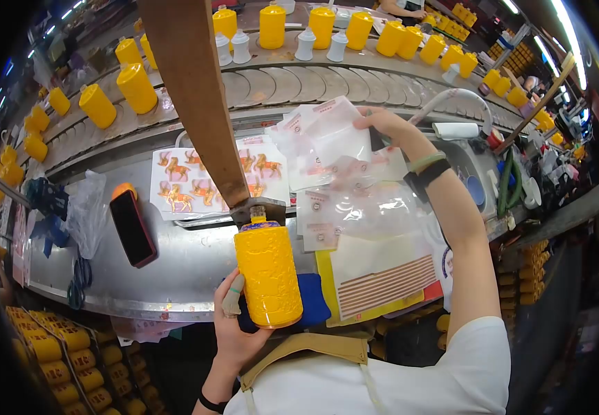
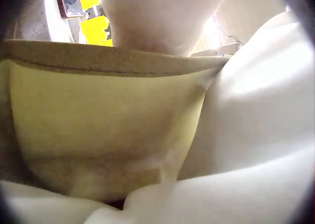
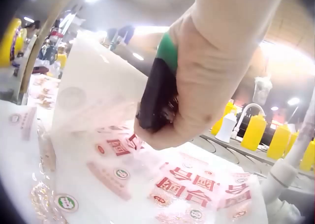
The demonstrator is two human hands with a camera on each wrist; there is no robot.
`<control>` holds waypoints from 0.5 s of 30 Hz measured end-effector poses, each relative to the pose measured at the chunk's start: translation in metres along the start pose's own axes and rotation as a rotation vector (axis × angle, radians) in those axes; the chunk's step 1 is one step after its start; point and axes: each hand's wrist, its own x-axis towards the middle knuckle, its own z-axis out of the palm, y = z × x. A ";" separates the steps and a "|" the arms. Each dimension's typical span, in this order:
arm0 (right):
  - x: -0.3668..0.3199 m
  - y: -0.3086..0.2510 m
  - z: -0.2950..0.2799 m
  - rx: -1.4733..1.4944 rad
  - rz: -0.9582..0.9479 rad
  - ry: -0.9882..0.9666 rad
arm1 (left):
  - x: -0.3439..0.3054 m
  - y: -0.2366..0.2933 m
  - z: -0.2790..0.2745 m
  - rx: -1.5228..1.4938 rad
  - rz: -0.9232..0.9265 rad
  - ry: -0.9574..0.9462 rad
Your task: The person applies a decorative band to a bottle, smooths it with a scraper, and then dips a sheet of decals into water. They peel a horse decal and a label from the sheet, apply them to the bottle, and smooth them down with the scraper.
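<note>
My left hand (image 1: 236,339) holds a yellow embossed bottle (image 1: 268,277) low on its body, some fingers hidden behind it. A pale cover sits on one finger. The bottle's neck meets a bracket at the foot of a wooden post (image 1: 195,90). Over the sheets at the right, my right hand (image 1: 386,124) pinches the edge of a translucent printed decal sheet (image 1: 337,128), which lifts at one side in the right wrist view. Tucked in that hand is a black tool with a green end (image 3: 160,91). Only cloth and a forearm (image 2: 157,17) fill most of the left wrist view.
Deer decals (image 1: 195,183) lie behind the post. A phone (image 1: 133,228) and a plastic bag (image 1: 86,214) sit at the left. Striped strips (image 1: 386,283) lie on the near right. A conveyor (image 1: 313,83) with yellow bottles runs behind; a white tap (image 1: 458,93) stands right.
</note>
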 end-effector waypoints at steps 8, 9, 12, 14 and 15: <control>-0.039 0.018 -0.024 0.300 -0.073 0.107 | -0.001 0.001 0.000 0.024 0.045 0.013; -0.047 0.026 -0.028 0.336 -0.128 0.132 | -0.002 0.000 0.000 0.020 0.050 0.010; -0.078 0.055 -0.034 0.394 -0.289 0.297 | -0.006 -0.007 0.003 0.028 0.052 0.019; -0.121 0.059 -0.023 0.261 -0.595 0.489 | -0.005 -0.012 0.003 0.069 0.065 0.030; -0.146 0.058 -0.015 0.254 -0.589 0.537 | -0.003 -0.007 0.002 0.066 0.065 0.023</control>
